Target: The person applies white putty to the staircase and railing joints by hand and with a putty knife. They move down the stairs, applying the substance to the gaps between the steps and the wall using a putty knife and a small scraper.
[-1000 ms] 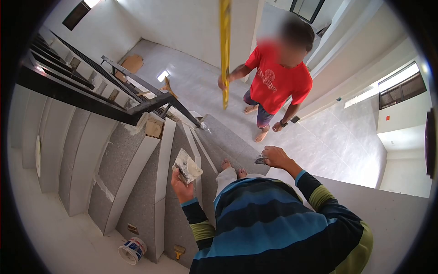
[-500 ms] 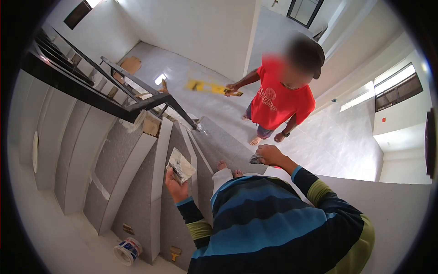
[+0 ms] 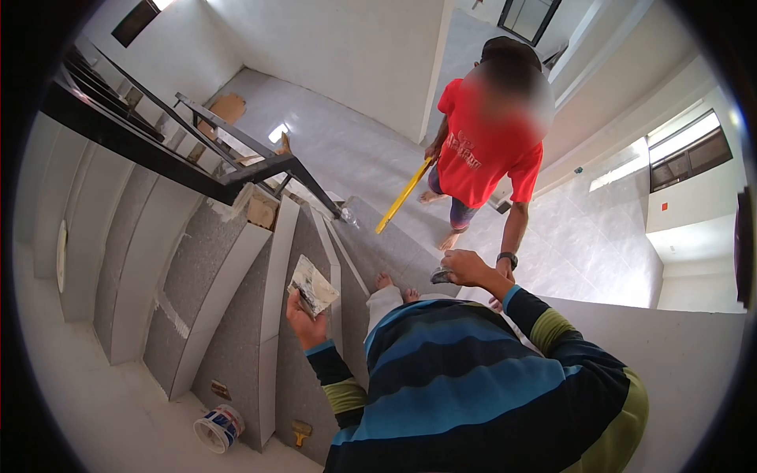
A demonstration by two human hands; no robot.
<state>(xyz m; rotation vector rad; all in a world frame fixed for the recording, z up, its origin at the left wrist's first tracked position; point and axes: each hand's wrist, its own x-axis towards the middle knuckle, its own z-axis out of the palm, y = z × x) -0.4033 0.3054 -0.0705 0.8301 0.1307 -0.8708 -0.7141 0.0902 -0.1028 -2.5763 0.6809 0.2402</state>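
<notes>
My left hand (image 3: 303, 317) grips a small square board (image 3: 314, 285) smeared with white paste, held above the tiled stair treads. My right hand (image 3: 467, 266), off to the right in front of my body, is closed around a dark grey object (image 3: 441, 275); its kind is too small to make out. A co-worker in a red shirt (image 3: 490, 150) stands in front of me on the floor below. That person's one hand holds a long yellow spirit level (image 3: 404, 195) pointing down, while the other hangs near my right forearm.
Curved grey stair treads (image 3: 206, 268) fan out at my left. A black metal railing (image 3: 260, 171) runs above them. A white bucket (image 3: 219, 428) and a brush (image 3: 301, 431) lie on lower left steps. A low white wall (image 3: 631, 339) stands at my right.
The co-worker has come closer and swung the yellow level from sideways to pointing down. That person's other arm has reached lower, toward my right arm. My hands have hardly moved.
</notes>
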